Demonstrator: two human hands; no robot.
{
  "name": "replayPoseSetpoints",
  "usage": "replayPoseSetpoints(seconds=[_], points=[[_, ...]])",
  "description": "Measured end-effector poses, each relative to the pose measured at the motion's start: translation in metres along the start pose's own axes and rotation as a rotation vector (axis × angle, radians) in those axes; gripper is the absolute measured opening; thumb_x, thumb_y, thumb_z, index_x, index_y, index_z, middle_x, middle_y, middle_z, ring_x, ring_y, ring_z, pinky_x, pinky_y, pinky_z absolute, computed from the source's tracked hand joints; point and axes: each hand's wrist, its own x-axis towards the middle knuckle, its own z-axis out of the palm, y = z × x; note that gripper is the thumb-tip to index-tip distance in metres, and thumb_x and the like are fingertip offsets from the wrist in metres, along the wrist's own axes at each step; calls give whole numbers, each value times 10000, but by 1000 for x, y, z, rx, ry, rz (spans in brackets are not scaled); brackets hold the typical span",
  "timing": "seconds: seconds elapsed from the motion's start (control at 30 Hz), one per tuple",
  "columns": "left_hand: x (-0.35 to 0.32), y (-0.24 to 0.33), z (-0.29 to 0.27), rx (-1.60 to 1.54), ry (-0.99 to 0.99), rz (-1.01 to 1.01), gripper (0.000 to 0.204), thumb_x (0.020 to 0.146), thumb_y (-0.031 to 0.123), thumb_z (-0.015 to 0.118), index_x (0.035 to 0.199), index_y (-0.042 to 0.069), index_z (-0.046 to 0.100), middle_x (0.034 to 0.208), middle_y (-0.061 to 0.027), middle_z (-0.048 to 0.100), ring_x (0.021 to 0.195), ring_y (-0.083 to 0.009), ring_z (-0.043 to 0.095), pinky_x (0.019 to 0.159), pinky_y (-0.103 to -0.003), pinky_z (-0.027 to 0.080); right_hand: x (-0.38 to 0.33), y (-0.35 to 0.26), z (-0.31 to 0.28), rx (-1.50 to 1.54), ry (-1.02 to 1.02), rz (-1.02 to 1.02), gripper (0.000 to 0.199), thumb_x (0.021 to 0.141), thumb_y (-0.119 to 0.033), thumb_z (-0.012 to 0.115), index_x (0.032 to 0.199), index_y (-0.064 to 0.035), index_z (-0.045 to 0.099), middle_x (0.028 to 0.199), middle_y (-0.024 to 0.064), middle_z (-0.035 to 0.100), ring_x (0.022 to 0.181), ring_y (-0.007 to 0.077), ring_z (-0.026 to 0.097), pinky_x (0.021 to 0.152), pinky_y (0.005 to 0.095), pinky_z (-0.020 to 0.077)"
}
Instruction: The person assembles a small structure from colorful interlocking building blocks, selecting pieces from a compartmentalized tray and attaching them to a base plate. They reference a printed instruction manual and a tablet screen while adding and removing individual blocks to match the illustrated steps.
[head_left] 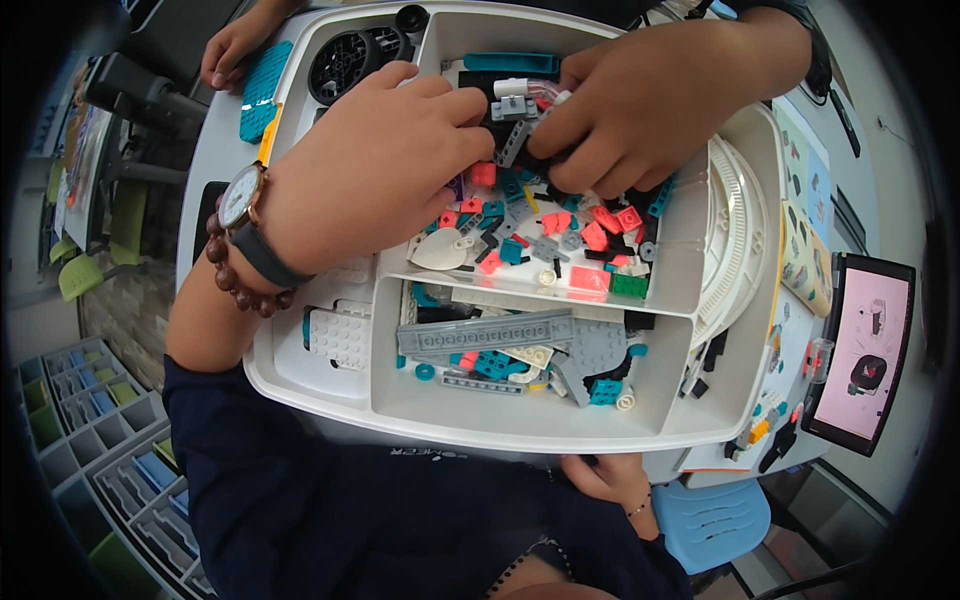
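My left hand (405, 150), wearing a watch (240, 197) and a wooden bead bracelet (226, 268), reaches into the large compartment of a white parts tray (500, 432). Its fingers are curled down, their tips partly hidden, beside a coral brick (483, 174) and a small purple piece (457, 187). What they hold, if anything, is hidden. Low at the tray's near side is my right hand (607, 480), its fingers mostly out of sight. Another person's hand (640, 110) comes from the far right, its fingers at a grey brick assembly (515, 125) with a white connector.
Loose bricks fill two compartments; a long grey beam (485, 335) lies in the nearer one. Black wheels (345, 68) sit at the far left, white curved parts (735, 240) at the right. A tablet (865, 350) stands at the right edge, a blue chair (715, 522) below.
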Motion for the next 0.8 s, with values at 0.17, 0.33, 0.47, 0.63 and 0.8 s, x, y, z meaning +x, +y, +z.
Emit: replayPoseSetpoints(seconds=[0.17, 0.33, 0.47, 0.63, 0.8], points=[[-4, 2, -6, -50, -29, -40, 198, 682, 93, 693, 877, 113, 672, 826, -42, 603, 894, -233, 580, 976, -399, 382, -4, 6, 8, -54, 70, -87, 224, 704, -70, 681, 924, -35, 661, 810, 117, 631, 711, 296, 609, 634, 364, 474], [-4, 4, -6, -86, 11, 17, 122, 693, 88, 682, 814, 94, 664, 768, -43, 600, 834, -234, 587, 912, -376, 409, -7, 8, 9, -62, 52, -59, 224, 696, -64, 679, 918, -33, 673, 849, 139, 650, 771, 312, 630, 675, 370, 482], [2, 4, -5, -126, 35, 61, 138, 696, 92, 678, 831, 87, 650, 770, -41, 583, 807, -227, 577, 813, -348, 419, -7, 6, 9, -58, 55, -53, 208, 713, -64, 680, 917, -28, 672, 850, 140, 650, 769, 312, 628, 676, 365, 480], [10, 14, 5, -96, 107, 119, 184, 704, 109, 678, 885, 102, 644, 802, -26, 577, 812, -206, 577, 778, -333, 414, -5, 4, 7, -36, 41, -30, 197, 724, -65, 680, 917, -26, 671, 846, 137, 649, 764, 311, 625, 677, 359, 478], [39, 33, 15, 4, 18, 222, 181, 710, 122, 677, 889, 114, 652, 841, -9, 594, 839, -175, 585, 782, -324, 411, -2, -3, 10, 1, 102, -69, 171, 746, -99, 679, 897, -19, 661, 765, 115, 629, 654, 269, 610, 588, 351, 476]])
